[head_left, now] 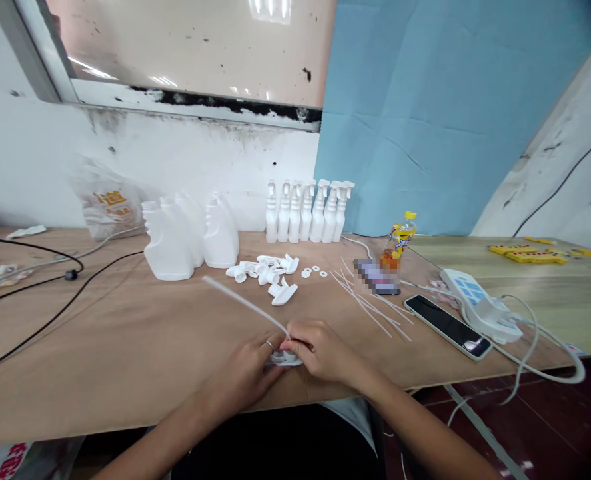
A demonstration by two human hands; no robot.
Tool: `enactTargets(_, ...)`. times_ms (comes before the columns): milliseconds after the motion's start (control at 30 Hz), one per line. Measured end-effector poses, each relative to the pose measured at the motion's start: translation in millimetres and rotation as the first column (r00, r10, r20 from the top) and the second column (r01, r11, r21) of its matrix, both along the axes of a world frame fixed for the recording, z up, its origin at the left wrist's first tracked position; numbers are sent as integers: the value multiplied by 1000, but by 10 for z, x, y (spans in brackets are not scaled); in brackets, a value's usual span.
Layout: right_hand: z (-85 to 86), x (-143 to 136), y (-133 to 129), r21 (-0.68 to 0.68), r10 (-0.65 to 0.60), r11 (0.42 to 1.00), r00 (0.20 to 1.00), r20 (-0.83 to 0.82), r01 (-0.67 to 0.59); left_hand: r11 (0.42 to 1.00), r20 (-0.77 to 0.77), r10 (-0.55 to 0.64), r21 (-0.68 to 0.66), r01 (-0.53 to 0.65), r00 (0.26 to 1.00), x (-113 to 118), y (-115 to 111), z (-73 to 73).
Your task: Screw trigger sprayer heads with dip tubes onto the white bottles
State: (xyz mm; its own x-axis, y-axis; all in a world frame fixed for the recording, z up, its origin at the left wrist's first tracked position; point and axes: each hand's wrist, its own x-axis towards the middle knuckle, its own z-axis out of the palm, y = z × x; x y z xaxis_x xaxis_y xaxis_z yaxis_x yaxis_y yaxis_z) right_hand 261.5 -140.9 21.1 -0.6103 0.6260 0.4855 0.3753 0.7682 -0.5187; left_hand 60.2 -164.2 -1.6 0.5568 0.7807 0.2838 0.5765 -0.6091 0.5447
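Near the table's front edge, my left hand [248,373] is closed around a white spray head [286,360], mostly hidden under the fingers. My right hand [318,347] pinches a thin white tube [248,302] close to its lower end, at the spray head. The tube's free end points up and to the left. Beyond my hands lie a loose spray head [282,292] and a small pile of others [262,268]. Small white rings [316,269] rest right of the pile, and several thin tubes [370,303] lie further right.
Large white bottles [168,247] stand at the back left, a row of slim spray bottles [305,220] at the back centre. To the right are a drink bottle [400,240], a phone [448,325] and a power strip [480,310]. Black cables [75,293] cross the left side.
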Motion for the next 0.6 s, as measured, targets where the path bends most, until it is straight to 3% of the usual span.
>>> enactTargets(167, -18, 29, -55, -119, -112, 987, 992, -57, 104, 996, -29, 75, -51, -76, 997, -12, -5, 12)
enactTargets(233, -22, 86, -99, -92, -112, 990, 990, -88, 103, 986, -21, 127, -104, -128, 992, -27, -2, 42)
enactTargets(333, -38, 182, -150, 76, 2, 997, 1000, 7, -3, 956, 53, 211, -219, -194, 976, -35, -11, 122)
enactTargets(433, -81, 242, -136, 304, 18, 950, 987, 160, -66, 939, 132, 156, -327, -105, 979, -15, -56, 216)
enactTargets(533, -114, 291, -89, 491, -35, 871, 995, 95, -16, 953, 111, 23, -303, 12, 994, -39, -76, 321)
enactTargets(600, -111, 353, -71, 546, -63, 837, 998, 13, 46, 978, 63, 37, -209, -23, 997, -152, -7, 421)
